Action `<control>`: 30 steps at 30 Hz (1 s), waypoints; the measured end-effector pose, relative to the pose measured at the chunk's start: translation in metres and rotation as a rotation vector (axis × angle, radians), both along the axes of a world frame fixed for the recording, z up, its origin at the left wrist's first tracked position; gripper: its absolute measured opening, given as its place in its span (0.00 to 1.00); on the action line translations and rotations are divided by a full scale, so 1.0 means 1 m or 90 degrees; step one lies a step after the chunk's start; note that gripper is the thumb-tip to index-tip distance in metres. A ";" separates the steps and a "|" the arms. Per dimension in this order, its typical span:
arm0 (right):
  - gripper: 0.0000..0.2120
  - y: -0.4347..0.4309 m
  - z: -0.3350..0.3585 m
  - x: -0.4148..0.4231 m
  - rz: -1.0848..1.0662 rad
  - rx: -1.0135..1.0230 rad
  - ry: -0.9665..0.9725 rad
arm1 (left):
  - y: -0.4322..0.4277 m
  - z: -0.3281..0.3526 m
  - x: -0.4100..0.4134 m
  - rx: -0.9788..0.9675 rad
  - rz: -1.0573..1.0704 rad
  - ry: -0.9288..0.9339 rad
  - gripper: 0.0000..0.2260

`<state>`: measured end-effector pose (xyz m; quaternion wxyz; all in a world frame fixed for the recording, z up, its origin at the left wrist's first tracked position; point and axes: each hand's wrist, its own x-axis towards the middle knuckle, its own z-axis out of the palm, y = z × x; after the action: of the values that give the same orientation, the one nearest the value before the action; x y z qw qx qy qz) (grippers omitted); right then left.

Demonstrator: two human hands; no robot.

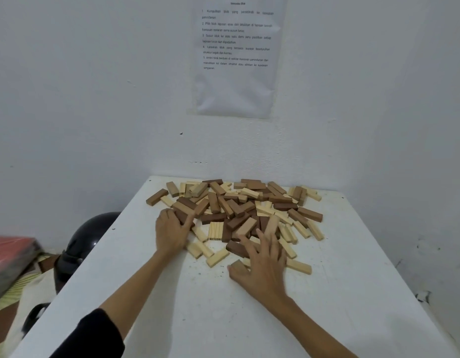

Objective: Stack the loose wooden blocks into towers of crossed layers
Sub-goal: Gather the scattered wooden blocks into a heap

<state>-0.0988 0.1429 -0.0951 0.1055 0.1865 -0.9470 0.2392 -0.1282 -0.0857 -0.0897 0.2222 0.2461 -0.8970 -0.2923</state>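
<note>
A loose heap of wooden blocks (239, 208), pale, tan and dark brown, lies scattered across the far half of the white table (197, 306). No tower stands anywhere. My left hand (170, 229) lies at the heap's left edge, its fingers curled round a dark brown block (181, 215). My right hand (262, 264) lies palm down with fingers spread over blocks at the heap's near edge, its thumb against a tan block (238, 264). Pale blocks (217, 257) lie between the two hands.
The table stands against a white wall with a printed sheet (236, 55) on it. Left of the table, lower down, sit a black helmet (92, 236) and a red object (9, 257). Bare table surface stretches in front of the heap.
</note>
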 end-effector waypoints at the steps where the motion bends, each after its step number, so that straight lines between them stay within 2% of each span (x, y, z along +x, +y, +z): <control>1: 0.30 -0.003 0.001 -0.003 -0.009 -0.008 0.010 | 0.009 0.000 0.000 -0.005 -0.003 0.003 0.23; 6: 0.26 -0.017 0.004 -0.019 -0.080 -0.040 0.051 | 0.059 0.000 0.006 0.037 -0.073 0.060 0.24; 9: 0.25 -0.022 0.005 -0.031 -0.114 -0.090 0.059 | 0.069 -0.001 0.008 0.059 -0.072 0.087 0.21; 13: 0.22 -0.022 0.011 -0.042 -0.128 -0.211 0.028 | 0.066 0.004 0.007 0.213 -0.006 0.143 0.15; 18: 0.17 -0.007 0.006 -0.037 -0.201 -0.294 0.014 | 0.082 0.001 0.017 0.245 0.024 0.173 0.13; 20: 0.15 -0.010 0.005 -0.029 -0.207 -0.342 -0.042 | 0.091 -0.002 0.018 0.255 0.022 0.177 0.13; 24: 0.11 -0.025 0.006 -0.018 -0.221 -0.506 -0.103 | 0.103 0.004 0.015 0.380 0.087 0.232 0.12; 27: 0.13 -0.026 0.005 -0.021 -0.263 -0.618 -0.118 | 0.106 0.009 0.014 0.465 0.127 0.294 0.13; 30: 0.17 -0.027 0.010 -0.021 -0.276 -0.666 -0.135 | 0.107 0.013 0.016 0.497 0.160 0.316 0.14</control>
<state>-0.1199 0.1158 -0.0852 0.1348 -0.1140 -0.7245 0.6663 -0.1126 0.0217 -0.0766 0.3540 0.3403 -0.6036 -0.6281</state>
